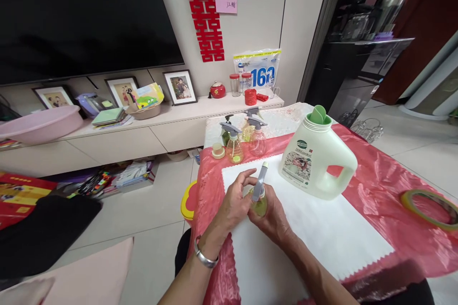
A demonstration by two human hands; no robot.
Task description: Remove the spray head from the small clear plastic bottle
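Note:
A small clear spray bottle [260, 204] with greenish liquid and a grey trigger head stands on the white cloth [322, 233]. My left hand [234, 202] has its fingers on the bottle's grey sprayer top. My right hand [274, 217] wraps around the bottle's body from the right. A large pale green detergent jug [317, 159] with an open top stands just beyond, to the right. A silver bracelet [203, 256] circles my left wrist.
Three more small spray bottles [234, 145] and a small cap [218, 151] stand at the table's far edge on the red plastic cover [379, 186]. A tape roll [431, 207] lies at right. A low TV cabinet [143, 128] with frames runs behind.

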